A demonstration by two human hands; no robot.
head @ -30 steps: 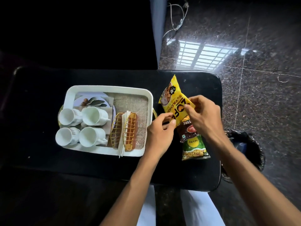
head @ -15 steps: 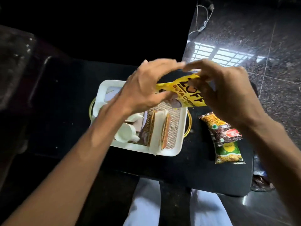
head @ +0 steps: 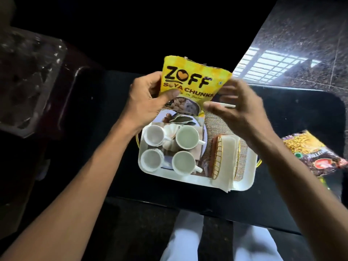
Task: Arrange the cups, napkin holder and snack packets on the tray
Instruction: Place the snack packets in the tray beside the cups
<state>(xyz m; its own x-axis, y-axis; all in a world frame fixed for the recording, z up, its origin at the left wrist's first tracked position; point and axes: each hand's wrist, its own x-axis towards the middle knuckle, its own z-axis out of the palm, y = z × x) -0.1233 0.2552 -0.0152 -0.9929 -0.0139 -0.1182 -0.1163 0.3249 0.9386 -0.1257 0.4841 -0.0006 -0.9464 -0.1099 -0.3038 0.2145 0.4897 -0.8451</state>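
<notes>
A yellow snack packet (head: pixel 190 80) stands upright in the air above the far end of the white tray (head: pixel 188 178). My left hand (head: pixel 145 102) grips its left edge and my right hand (head: pixel 239 108) holds its right edge. On the tray's left half sit several white cups (head: pixel 186 139). On its right half lies a gold wire napkin holder (head: pixel 224 157) with white napkins in it. A brown and yellow snack packet (head: pixel 312 153) lies on the black table to the right of the tray.
The tray rests on a black table (head: pixel 291 194) with rounded corners. A dark object with a glossy top (head: pixel 28 76) stands at the left. Speckled stone floor (head: pixel 305 34) shows at the upper right. White trouser legs (head: pixel 188 240) are below the table's near edge.
The yellow packet has been lifted off the table and turned upright, its front facing me, over the tray's far end. The view has moved closer and shifted right.
</notes>
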